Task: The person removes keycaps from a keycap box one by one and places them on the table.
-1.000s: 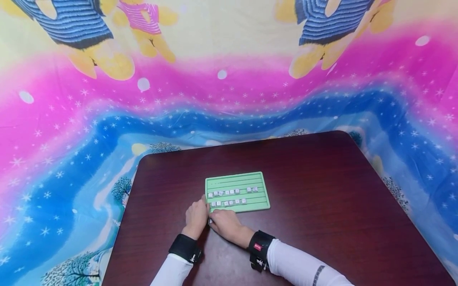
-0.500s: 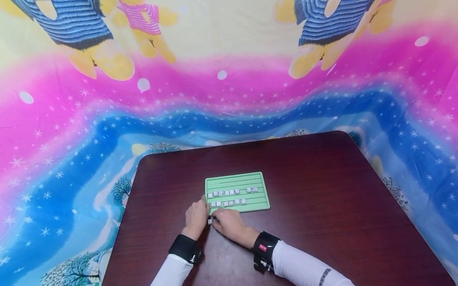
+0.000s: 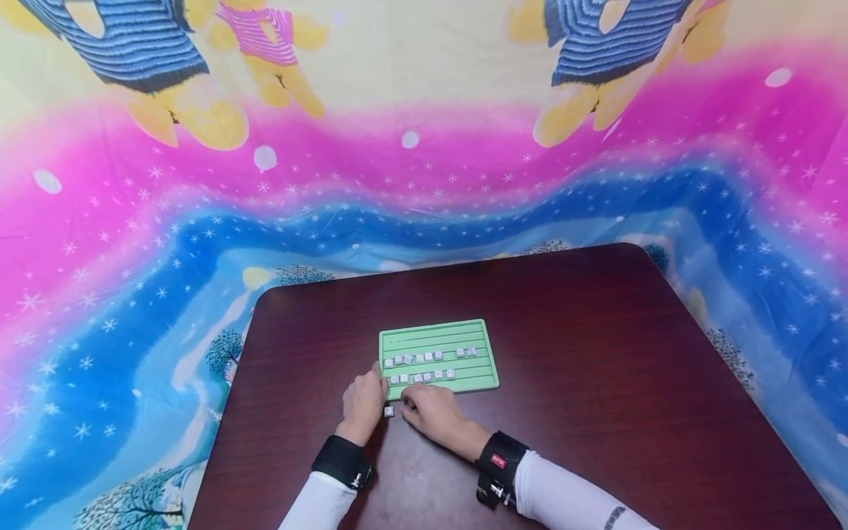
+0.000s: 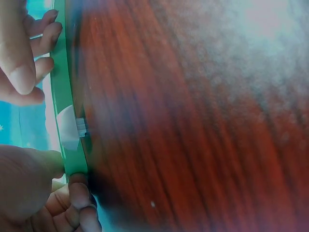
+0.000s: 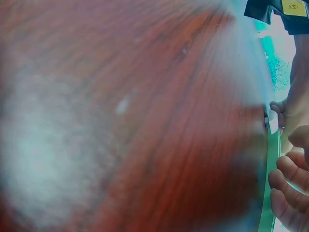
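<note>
A light green grooved board (image 3: 437,332) lies on the table, with white keycap-like pieces (image 3: 405,378) in two rows. My left hand (image 3: 363,401) grips the board's near left corner; in the left wrist view its thumb and fingers pinch the green edge (image 4: 61,92). Just right of that hand, in front of the board's near edge, stands a single white keycap-like piece (image 3: 389,411) with a greyish base. To its right my right hand (image 3: 433,412) is at the near edge, apart from the piece. Its fingers (image 5: 285,193) are loosely bent, with nothing seen between them.
The dark red-brown wooden table (image 3: 563,368) extends on both sides of the board. A printed curtain (image 3: 411,184) hangs behind its far edge. Black straps (image 3: 341,461) are on both wrists.
My right hand has drawn back to the right from the single white piece, which now shows fully between the hands. The left hand and the board look nearly unmoved.
</note>
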Tool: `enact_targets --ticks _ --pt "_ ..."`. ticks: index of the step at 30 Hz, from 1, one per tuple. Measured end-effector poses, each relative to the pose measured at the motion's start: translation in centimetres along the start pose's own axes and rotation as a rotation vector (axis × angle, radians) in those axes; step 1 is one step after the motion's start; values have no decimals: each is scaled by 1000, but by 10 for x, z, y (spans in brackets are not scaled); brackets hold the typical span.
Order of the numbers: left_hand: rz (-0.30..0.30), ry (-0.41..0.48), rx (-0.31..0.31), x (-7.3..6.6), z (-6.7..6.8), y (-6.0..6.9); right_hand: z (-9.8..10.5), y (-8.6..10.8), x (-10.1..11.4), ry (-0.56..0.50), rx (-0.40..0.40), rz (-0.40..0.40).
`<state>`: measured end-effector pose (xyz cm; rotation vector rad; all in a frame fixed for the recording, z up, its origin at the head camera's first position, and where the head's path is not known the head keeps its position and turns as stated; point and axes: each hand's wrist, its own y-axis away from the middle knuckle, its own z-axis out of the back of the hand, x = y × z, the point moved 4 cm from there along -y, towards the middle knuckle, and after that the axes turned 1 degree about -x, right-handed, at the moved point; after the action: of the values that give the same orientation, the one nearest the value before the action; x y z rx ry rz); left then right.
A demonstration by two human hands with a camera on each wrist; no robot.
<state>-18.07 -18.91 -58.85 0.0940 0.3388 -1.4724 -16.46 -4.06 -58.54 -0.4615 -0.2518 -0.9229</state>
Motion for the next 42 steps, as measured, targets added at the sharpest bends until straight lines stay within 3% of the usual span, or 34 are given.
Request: enact_targets --ticks 27,42 --pt "8 18 14 0 0 1 20 7 -31 -22 -54 -128" --pt "19 20 21 0 1 1 29 3 -37 -49 -60 -168"
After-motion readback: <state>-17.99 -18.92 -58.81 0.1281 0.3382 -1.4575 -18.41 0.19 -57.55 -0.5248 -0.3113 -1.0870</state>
